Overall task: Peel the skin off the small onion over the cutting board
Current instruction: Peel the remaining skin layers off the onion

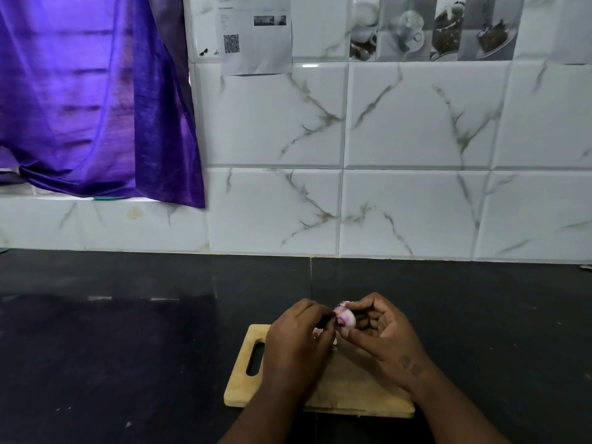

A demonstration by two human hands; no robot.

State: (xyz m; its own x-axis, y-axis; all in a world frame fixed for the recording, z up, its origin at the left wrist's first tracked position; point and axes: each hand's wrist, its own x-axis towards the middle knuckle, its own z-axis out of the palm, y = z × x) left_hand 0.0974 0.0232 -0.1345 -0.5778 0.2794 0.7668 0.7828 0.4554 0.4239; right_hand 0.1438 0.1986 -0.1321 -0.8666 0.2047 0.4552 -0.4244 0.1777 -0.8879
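You hold the small onion (344, 318) in the air above the far edge of the cutting board (243, 376). It is pale pink-purple and shiny, with loose skin at its 12 o'clock end. The board is light wood, flat, its handle slot at 9 o'clock.

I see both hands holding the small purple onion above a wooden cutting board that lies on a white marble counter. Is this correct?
Not quite: the head view shows the counter is black, not white marble; the white marble is the tiled wall behind it. The rest holds: the left hand and right hand hold the small purple onion above the wooden cutting board.
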